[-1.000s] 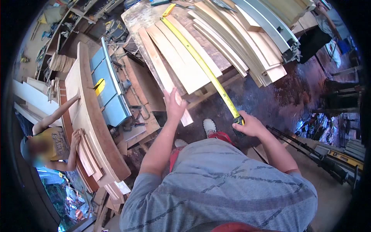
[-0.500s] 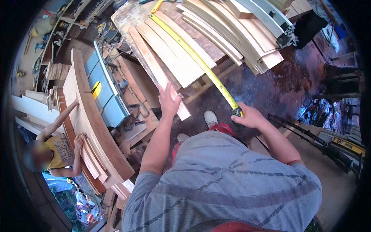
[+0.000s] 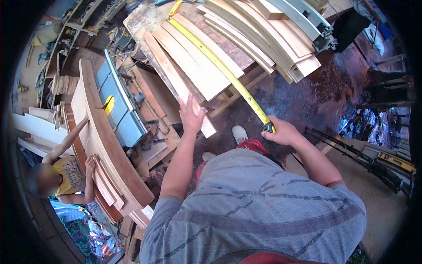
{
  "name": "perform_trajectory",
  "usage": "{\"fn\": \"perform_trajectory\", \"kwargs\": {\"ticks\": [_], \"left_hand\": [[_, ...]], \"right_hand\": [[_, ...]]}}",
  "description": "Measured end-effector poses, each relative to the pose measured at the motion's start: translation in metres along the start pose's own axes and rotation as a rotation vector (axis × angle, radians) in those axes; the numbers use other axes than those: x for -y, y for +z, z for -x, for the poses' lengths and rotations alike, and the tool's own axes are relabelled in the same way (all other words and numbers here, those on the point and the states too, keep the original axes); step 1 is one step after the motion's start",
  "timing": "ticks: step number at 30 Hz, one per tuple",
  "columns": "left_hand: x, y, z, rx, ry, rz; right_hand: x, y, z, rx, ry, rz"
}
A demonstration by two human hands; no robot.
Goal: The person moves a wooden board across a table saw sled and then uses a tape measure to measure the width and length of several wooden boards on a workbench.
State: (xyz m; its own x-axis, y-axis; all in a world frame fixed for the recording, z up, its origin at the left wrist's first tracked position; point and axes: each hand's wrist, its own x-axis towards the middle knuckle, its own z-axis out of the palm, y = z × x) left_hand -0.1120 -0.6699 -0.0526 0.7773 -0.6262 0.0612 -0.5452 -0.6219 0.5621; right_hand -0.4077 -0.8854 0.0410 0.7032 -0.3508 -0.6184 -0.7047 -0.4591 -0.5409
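Observation:
My left hand [image 3: 192,115] grips the near end of a narrow wooden strip [image 3: 176,81], its fingers along one side. In my right hand [image 3: 281,130] is the case of a tape measure [image 3: 268,127]. The yellow blade [image 3: 220,66] runs out from it, over the pale boards [image 3: 200,66] on the worktable, to a yellow object [image 3: 175,8] at the far end. The boards lie side by side, between the strip and a stack of longer planks [image 3: 259,39].
At the left a co-worker [image 3: 66,176] holds wooden strips on a long bench [image 3: 105,145]. A blue table saw [image 3: 116,101] stands between that bench and the worktable. A black tripod [image 3: 365,163] and a yellow level [image 3: 395,162] are at the right.
The view has shifted slightly. Both hands keep nearly the same places, the left on the strip and the right on the tape case.

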Motion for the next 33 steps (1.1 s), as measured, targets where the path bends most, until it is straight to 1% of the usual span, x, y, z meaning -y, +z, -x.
{"fn": "perform_trajectory", "kwargs": {"ticks": [2,4,14,16,23,29,32,33], "left_hand": [[0.000,0.000,-0.003,-0.019,0.022,0.009],[0.003,0.001,-0.002,0.020,-0.015,0.002],[0.000,-0.002,-0.001,0.036,-0.039,0.009],[-0.003,-0.003,-0.001,0.051,-0.061,0.010],[0.001,0.000,-0.001,0.028,-0.050,0.023],[0.002,-0.001,0.000,0.022,-0.041,0.035],[0.000,-0.001,0.002,0.023,-0.049,0.034],[-0.003,-0.002,0.001,0.007,-0.022,-0.002]], "right_hand": [[0.001,-0.001,-0.001,-0.009,-0.006,0.001],[-0.005,0.004,-0.002,-0.026,-0.021,0.010],[0.000,0.002,-0.001,-0.022,-0.019,0.004],[0.002,0.000,0.000,-0.009,0.010,0.010],[-0.001,0.005,-0.001,-0.013,-0.029,-0.046],[-0.007,0.009,0.005,-0.081,-0.115,-0.114],[-0.006,0.006,0.006,-0.027,-0.065,-0.087],[-0.006,0.006,0.006,-0.027,-0.066,-0.085]]}}
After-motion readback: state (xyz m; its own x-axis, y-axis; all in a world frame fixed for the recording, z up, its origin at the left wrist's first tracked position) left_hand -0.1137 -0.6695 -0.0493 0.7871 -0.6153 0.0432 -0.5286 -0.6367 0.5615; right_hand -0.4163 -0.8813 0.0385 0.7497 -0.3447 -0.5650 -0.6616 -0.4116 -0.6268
